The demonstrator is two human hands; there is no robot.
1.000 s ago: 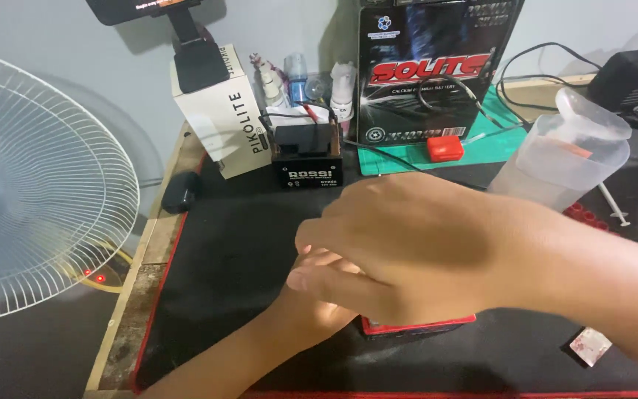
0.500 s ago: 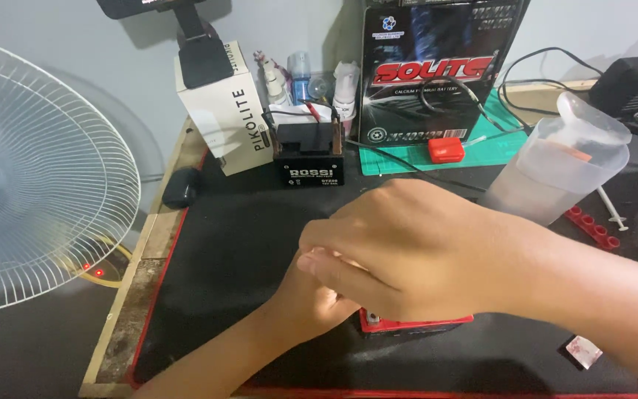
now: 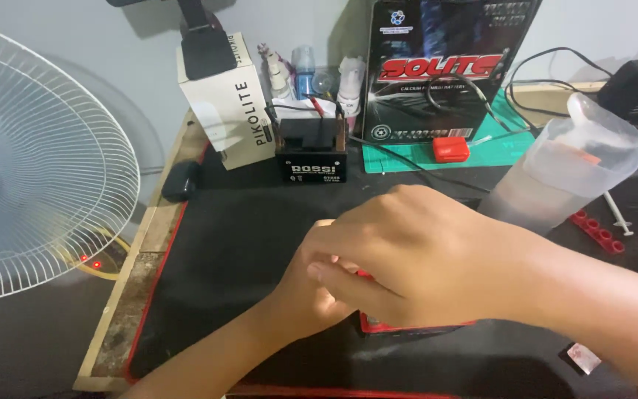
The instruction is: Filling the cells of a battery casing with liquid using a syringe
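Observation:
Both my hands meet over a low red-edged block (image 3: 415, 325) lying on the black mat (image 3: 238, 244) near its front edge. My right hand (image 3: 422, 258) reaches in from the right, with its fingers curled down over the block's top and left end. My left hand (image 3: 311, 295) comes up from the lower left and is tucked under the right one, its fingers bent against the block's left side. Most of the block and of the left fingers is hidden.
A small black battery (image 3: 311, 151) with clipped wires stands at the back of the mat, beside a white carton (image 3: 227, 103) and a tall black box (image 3: 437, 66). A clear plastic jug (image 3: 563, 174) leans at the right. A white fan (image 3: 31, 162) stands at the left.
Both hands stay pressed together over the red-edged block. They have shifted only slightly toward the mat's front.

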